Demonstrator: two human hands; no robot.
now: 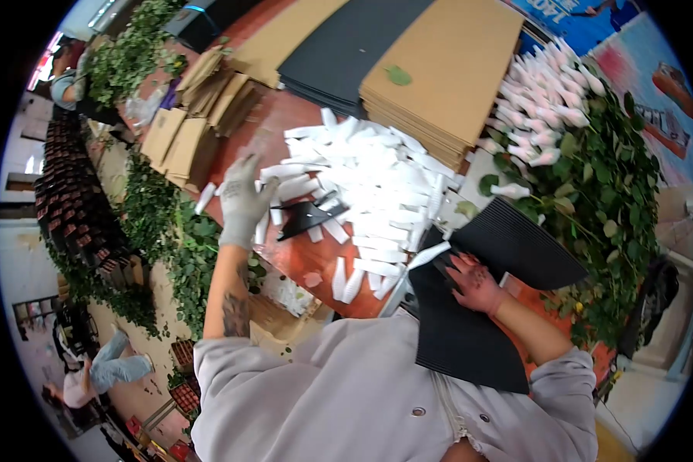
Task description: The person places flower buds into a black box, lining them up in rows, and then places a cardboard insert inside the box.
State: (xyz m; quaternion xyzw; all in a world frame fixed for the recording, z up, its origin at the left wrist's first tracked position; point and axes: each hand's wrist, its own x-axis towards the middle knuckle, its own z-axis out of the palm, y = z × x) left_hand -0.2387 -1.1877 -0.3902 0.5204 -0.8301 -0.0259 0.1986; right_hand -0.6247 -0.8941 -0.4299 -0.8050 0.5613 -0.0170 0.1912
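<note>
My left hand (242,202), in a pale work glove, is at the left edge of a heap of white foam net sleeves (369,169). Its fingers are stretched out and it holds nothing I can see. My right hand (476,285), ungloved on its back, is closed over a black corrugated sheet (470,335) that hangs in front of my jacket. Another black ribbed piece (520,242) fans out beyond that hand. One white sleeve (429,255) lies by my right fingertips. A dark, pointed piece (309,217) rests among the sleeves.
Stacks of brown cardboard (443,73) and black board (346,50) stand at the back. Folded cardboard (200,123) is at left. Pale pink buds in nets (547,100) with leafy stems (593,208) lie at right. Other people (112,366) are at far left.
</note>
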